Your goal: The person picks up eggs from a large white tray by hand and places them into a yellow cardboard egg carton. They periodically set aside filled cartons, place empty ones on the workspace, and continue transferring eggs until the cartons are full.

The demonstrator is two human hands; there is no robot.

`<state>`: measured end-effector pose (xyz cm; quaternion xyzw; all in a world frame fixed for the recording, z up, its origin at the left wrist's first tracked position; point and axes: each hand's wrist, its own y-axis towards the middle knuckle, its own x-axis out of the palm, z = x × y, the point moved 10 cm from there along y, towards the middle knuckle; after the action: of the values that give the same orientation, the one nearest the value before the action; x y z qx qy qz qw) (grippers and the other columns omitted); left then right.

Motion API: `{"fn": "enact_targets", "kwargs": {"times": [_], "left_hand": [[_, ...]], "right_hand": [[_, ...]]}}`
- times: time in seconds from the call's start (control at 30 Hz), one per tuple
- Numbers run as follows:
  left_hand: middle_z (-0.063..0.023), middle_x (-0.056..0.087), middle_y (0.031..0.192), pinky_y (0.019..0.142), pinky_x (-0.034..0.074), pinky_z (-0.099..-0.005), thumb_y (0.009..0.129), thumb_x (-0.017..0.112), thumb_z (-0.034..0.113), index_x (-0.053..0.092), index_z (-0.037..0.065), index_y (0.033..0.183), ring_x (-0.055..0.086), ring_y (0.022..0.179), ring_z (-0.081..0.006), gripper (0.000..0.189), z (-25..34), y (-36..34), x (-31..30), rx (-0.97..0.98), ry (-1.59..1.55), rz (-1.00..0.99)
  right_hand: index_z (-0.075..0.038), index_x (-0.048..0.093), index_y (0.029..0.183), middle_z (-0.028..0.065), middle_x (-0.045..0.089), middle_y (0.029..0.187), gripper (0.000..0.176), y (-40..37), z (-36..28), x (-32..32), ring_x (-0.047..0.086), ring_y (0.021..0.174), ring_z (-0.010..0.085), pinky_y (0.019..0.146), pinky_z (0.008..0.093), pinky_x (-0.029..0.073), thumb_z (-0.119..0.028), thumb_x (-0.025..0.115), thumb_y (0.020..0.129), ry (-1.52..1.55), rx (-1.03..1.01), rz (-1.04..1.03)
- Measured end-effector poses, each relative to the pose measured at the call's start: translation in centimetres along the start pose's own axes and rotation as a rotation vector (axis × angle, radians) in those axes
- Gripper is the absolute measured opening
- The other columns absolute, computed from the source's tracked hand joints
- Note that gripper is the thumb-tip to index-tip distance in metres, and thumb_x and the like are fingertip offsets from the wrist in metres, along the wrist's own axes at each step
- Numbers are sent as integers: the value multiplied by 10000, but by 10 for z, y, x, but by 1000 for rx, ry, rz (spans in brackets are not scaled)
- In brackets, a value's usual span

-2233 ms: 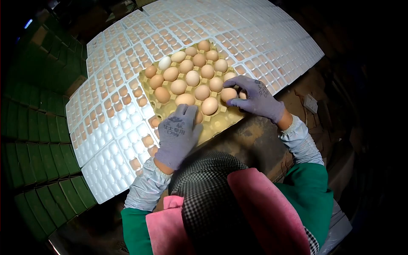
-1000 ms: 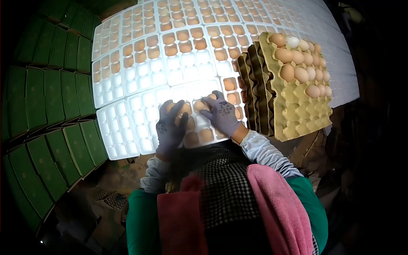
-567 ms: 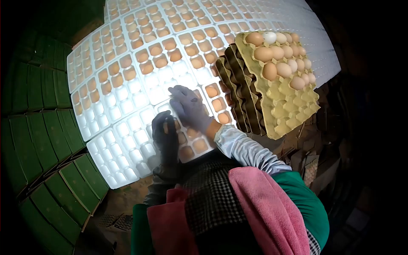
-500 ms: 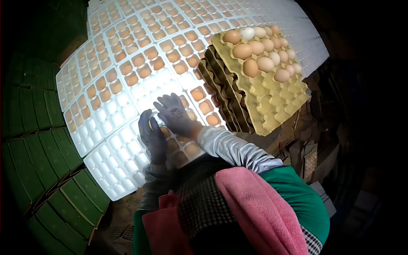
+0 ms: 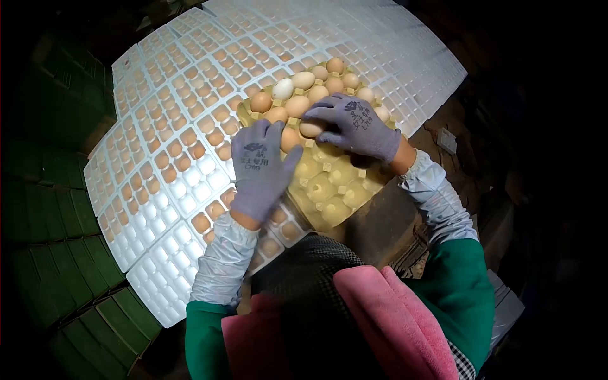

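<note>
A yellow egg tray (image 5: pixel 329 190) holds brown eggs and one white egg (image 5: pixel 283 88) in its far rows. The near cups are bare. My right hand (image 5: pixel 354 126), in a grey glove, has its fingers and thumb around an egg (image 5: pixel 311 128) on the tray. At the tray's left edge is my left hand (image 5: pixel 256 164), gloved too, its thumb spread from its fingers beside a brown egg (image 5: pixel 290 139). White plastic egg trays (image 5: pixel 166 253) lie under and left of my hands, some cups filled with eggs.
Green boxes (image 5: pixel 57 215) are stacked along the left side. More white trays with eggs (image 5: pixel 240 57) extend to the far side. Cardboard-like clutter (image 5: pixel 456 152) lies in dim light on the right.
Both hands have moved right, from the white trays to the yellow egg tray. The view has shifted. The near white tray between my arms holds eggs in both frames.
</note>
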<state>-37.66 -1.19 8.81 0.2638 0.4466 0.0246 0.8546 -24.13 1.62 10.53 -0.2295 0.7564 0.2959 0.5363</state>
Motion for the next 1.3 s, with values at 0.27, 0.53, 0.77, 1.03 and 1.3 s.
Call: {"fn": "enact_targets", "kwargs": {"times": [0.27,0.53,0.77,1.03,1.3], "left_hand": [[-98,614,1074,966,492,-381,823,741,192,592,16,1128,608,1018,-214,382,-38,-26,-6,-395,-559,313],[-105,677,1050,800,530,-379,909,626,242,655,77,1135,675,897,-271,281,7,56,12,-82,109,-308],[-121,653,976,768,515,-418,880,633,300,643,101,1043,658,894,-309,258,-2,44,22,-131,225,-215],[-99,690,982,734,540,-321,848,715,272,626,35,1202,663,846,-190,435,-83,17,-8,-535,-594,-15],[-107,570,1268,722,514,-263,911,657,215,578,72,1325,614,921,-178,445,-59,31,7,-535,-1084,-56]], "right_hand": [[-87,647,1126,83,657,1032,306,-51,60,-36,651,916,219,815,338,522,-226,681,855,428,145,24],[-89,650,1153,91,669,954,357,-44,35,-25,677,848,229,730,365,529,-242,699,835,147,-118,-179],[-67,642,1132,142,584,1258,364,-16,65,-41,650,994,305,817,405,525,-219,736,815,344,49,-46],[-93,648,998,131,551,1099,233,11,31,3,625,827,258,594,370,524,-172,711,789,-498,32,-99],[-127,655,1080,124,555,1207,441,1,51,-24,640,944,322,749,447,519,-229,828,688,-20,74,-16]]}}
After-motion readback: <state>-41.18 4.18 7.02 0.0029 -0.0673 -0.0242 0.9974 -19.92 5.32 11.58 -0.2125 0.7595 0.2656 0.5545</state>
